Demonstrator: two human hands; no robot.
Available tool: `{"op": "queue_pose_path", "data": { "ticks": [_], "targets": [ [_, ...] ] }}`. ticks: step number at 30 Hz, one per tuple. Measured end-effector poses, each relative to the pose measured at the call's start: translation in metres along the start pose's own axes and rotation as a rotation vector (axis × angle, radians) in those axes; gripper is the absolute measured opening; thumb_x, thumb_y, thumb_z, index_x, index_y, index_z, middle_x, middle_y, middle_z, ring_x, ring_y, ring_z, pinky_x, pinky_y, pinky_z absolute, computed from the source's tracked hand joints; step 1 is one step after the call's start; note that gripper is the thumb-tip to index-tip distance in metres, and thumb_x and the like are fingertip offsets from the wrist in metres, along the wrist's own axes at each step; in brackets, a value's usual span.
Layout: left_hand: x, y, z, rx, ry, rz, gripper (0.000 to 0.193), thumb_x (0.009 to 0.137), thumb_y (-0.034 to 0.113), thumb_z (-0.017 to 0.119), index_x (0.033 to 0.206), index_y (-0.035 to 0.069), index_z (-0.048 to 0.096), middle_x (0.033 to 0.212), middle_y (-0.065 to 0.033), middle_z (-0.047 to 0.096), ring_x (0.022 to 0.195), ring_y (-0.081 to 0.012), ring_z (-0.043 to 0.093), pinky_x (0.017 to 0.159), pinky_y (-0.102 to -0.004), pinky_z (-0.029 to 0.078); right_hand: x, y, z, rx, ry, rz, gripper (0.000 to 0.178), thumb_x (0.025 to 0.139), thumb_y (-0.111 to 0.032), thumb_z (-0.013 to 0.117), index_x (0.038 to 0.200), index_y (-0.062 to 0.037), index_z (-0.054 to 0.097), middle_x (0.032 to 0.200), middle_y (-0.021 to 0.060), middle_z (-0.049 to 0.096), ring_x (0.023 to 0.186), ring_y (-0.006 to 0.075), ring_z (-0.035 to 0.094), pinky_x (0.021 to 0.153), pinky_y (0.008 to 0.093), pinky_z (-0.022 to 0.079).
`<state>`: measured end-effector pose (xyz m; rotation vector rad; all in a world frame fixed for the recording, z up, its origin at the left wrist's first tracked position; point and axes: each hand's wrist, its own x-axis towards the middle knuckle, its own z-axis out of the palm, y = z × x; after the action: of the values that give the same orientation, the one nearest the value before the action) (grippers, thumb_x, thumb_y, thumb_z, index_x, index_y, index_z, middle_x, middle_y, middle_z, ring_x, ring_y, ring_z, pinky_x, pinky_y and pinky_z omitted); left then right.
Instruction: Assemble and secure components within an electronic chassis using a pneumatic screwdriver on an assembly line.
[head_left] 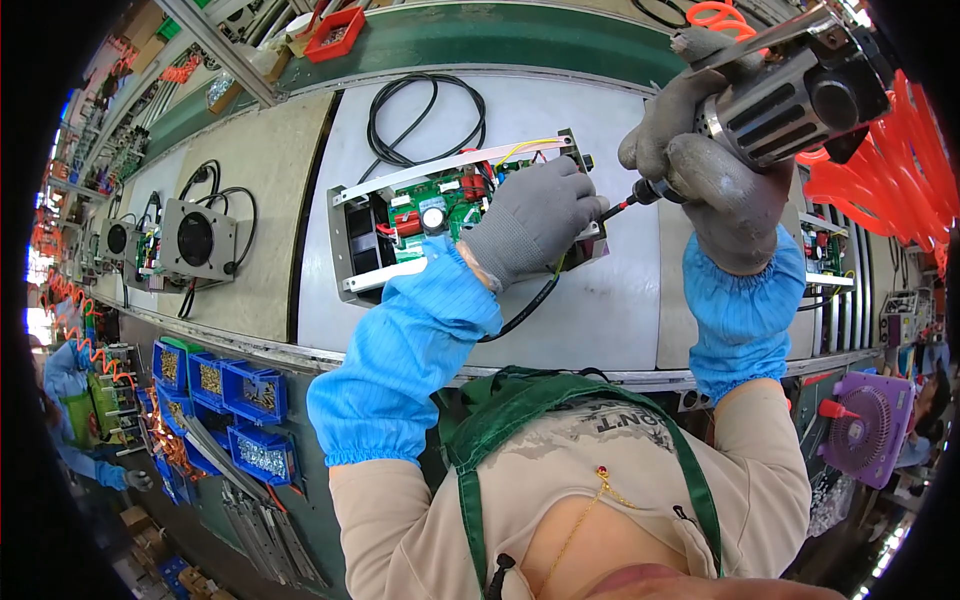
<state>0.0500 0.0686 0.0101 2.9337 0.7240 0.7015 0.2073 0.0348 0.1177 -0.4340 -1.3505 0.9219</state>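
My right hand (715, 160), in a grey glove, grips a black-and-silver power screwdriver (790, 110) held sideways. Its red-and-black bit (622, 207) points left at the right end of an open metal-framed electronic unit (365, 280). There my gloved left hand (535, 215) lies over the unit's end, fingers curled together beside the bit tip. What its fingertips hold is hidden. Inside the frame show a green circuit board (460, 212), red components and a dark fan at the left. A black cable (425, 78) coils behind the unit; another runs out below my left hand.
More units with fans (197, 238) stand along the line at left. Blue bins (262, 455) of screws hang below the bench edge. Coiled orange hoses (880, 180) hang at right, above a purple fan (868, 428). A red tray (335, 35) sits at the back. Another person works far left.
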Motion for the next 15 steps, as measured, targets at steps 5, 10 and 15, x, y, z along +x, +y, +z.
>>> {"op": "queue_pose_path", "data": {
  "ticks": [5, 10, 15],
  "targets": [
    [-0.002, 0.000, -0.004, -0.010, -0.003, -0.001, 0.024, 0.073, 0.019, 0.067, 0.097, 0.016, 0.070, 0.092, 0.0024, 0.063, 0.091, -0.0188, 0.056, 0.068, -0.0316, 0.051, 0.002, -0.003, 0.011, -0.228, 0.087, 0.137, 0.018, 0.071, 0.001, 0.069, 0.089, 0.0004, 0.065, 0.074, 0.0083, 0.066, 0.062, 0.0137, 0.064, 0.051, 0.0245, 0.050],
    [-0.001, -0.001, -0.003, -0.014, 0.005, 0.010, 0.021, 0.074, 0.019, 0.067, 0.095, 0.017, 0.069, 0.091, 0.0030, 0.063, 0.090, -0.0192, 0.057, 0.067, -0.0320, 0.052, -0.004, 0.002, 0.001, -0.277, 0.148, 0.236, 0.023, 0.073, -0.004, 0.069, 0.095, 0.0014, 0.063, 0.073, 0.0083, 0.065, 0.062, 0.0138, 0.064, 0.050, 0.0250, 0.048],
    [0.000, -0.003, 0.001, -0.067, 0.011, -0.017, 0.019, 0.073, 0.020, 0.069, 0.092, 0.019, 0.069, 0.090, 0.0031, 0.063, 0.088, -0.0197, 0.058, 0.066, -0.0326, 0.051, -0.009, 0.004, 0.004, -0.140, 0.168, 0.109, 0.043, 0.073, 0.001, 0.066, 0.114, 0.0019, 0.055, 0.075, 0.0079, 0.064, 0.061, 0.0147, 0.062, 0.052, 0.0260, 0.049]
  ]
}}
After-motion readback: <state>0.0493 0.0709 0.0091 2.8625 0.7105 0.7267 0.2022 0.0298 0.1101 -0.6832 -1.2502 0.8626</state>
